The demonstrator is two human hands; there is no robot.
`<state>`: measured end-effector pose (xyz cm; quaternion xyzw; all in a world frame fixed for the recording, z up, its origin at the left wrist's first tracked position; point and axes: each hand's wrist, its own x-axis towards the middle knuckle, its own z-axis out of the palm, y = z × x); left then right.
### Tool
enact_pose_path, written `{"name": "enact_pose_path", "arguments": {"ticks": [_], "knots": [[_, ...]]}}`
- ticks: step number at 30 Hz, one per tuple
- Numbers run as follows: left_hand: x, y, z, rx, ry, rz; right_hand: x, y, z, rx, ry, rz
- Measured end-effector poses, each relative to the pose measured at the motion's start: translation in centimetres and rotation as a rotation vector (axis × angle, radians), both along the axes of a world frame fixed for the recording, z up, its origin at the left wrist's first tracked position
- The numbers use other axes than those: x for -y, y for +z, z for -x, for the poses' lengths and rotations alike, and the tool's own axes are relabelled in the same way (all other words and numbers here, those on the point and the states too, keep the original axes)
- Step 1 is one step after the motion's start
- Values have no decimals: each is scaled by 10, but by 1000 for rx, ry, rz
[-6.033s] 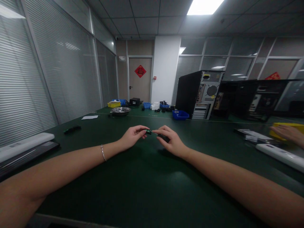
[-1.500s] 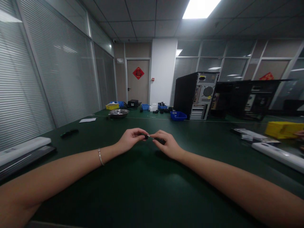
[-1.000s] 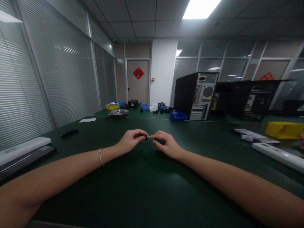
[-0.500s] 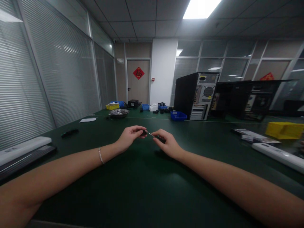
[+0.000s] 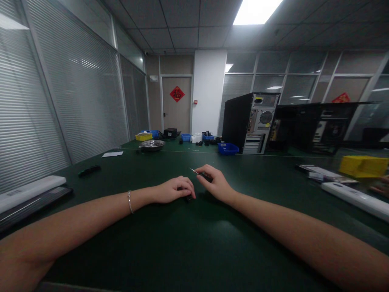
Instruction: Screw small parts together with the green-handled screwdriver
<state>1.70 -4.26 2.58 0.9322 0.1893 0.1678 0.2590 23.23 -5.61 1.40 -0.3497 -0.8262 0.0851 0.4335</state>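
My left hand (image 5: pixel 174 190) lies palm down on the dark green table (image 5: pixel 188 239), its fingertips over a small dark part (image 5: pixel 189 198) that touches the surface. A thin bracelet sits on that wrist. Just right of it my right hand (image 5: pixel 214 183) is raised a little off the table and grips a small screwdriver (image 5: pixel 200 174) with a black handle; its thin metal shaft points up and left. The two hands are a few centimetres apart.
A white bar and a black keyboard (image 5: pixel 30 194) lie at the left edge, a small black item (image 5: pixel 88 170) beyond them. A metal bowl (image 5: pixel 152 144), blue and yellow bins (image 5: pixel 227 148) and computer towers (image 5: pixel 253 121) stand at the back. At right lie a yellow bin (image 5: pixel 361 165), white devices (image 5: pixel 355 196) and another person's hand (image 5: pixel 379 188).
My left hand has dropped from in front of the screwdriver tip down onto the table with the small part. The right hand stays raised with the screwdriver.
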Motion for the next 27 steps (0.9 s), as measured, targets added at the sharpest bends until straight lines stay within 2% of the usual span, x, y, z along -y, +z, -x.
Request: {"name": "enact_pose_path", "arguments": {"ticks": [5, 9, 13, 18, 27], "knots": [[1, 0, 1, 10, -1, -12, 3, 3, 0, 25, 21, 24], [5, 7, 1, 36, 107, -26, 0, 3, -1, 62, 58, 113], [10, 13, 1, -105, 220, -48, -6, 3, -4, 126, 105, 247], [10, 12, 6, -212, 211, -89, -10, 12, -4, 327, 228, 397], [-5, 9, 13, -115, 199, 60, -7, 13, -4, 403, 312, 333]]}}
